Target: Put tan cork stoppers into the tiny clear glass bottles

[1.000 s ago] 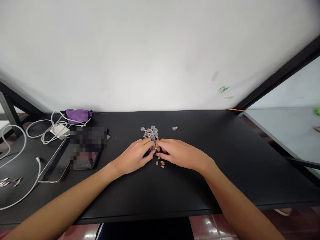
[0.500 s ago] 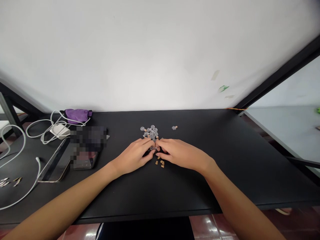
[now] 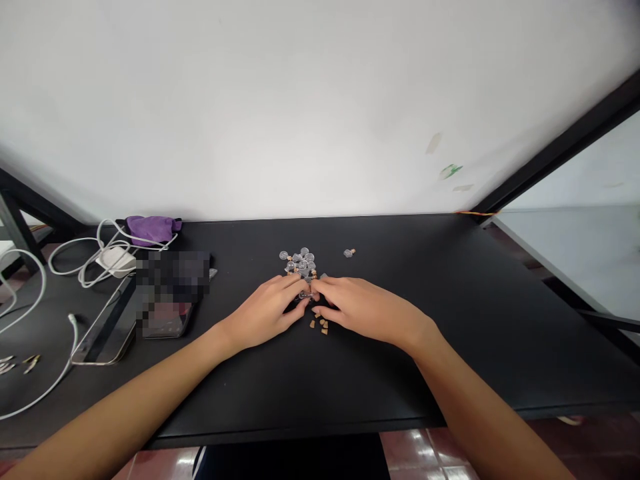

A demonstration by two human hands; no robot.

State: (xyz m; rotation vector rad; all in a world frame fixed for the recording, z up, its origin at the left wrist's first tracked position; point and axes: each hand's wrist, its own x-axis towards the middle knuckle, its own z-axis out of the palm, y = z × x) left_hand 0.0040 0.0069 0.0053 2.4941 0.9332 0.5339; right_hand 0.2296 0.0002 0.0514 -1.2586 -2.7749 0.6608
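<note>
My left hand and my right hand meet at their fingertips over a small glass vial on the black desk. The vial is mostly hidden by my fingers, and I cannot tell what my right fingertips pinch. Just beyond them lies a heap of small round glass vials. A single corked vial stands apart to the right. Several loose cork stoppers lie just below my fingertips, next to my right hand.
To the left lie a pixelated object, a dark tablet, a white charger with white cables, a purple cloth pouch and small metal pieces. A white wall rises behind the desk.
My hands stay together over the vial with little visible movement. The whole view has shifted slightly, so the desk items sit a little higher and further left.
</note>
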